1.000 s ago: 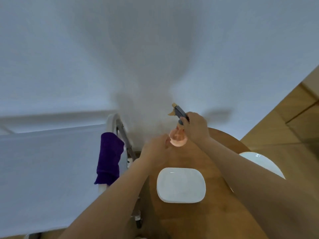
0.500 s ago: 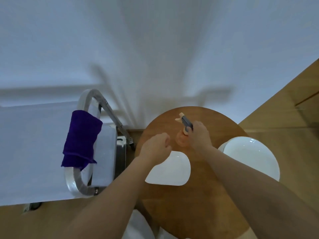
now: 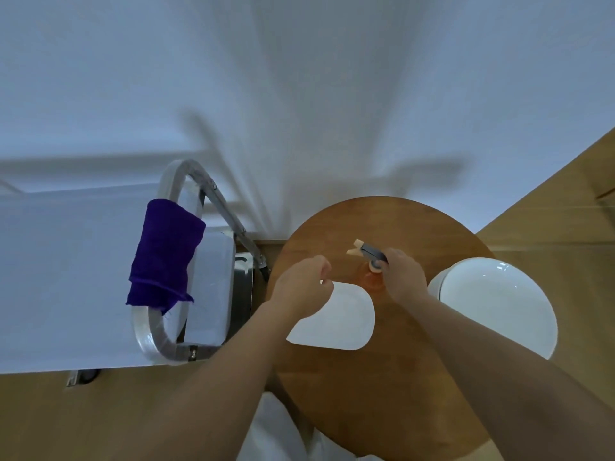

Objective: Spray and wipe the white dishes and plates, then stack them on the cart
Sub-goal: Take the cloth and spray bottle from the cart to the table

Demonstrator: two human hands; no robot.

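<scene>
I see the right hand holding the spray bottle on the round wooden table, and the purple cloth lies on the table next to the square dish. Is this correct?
Not quite. The head view shows the purple cloth draped over the cart handle to the left, not lying on the table. The rest holds: the right hand grips the spray bottle on the round wooden table, beside the square dish.

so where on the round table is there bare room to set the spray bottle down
Bare wood lies along the round table's near edge and its far rim beyond the spray bottle. It is crowded mid-table: rectangular dish, both hands, stacked round plates.
</scene>
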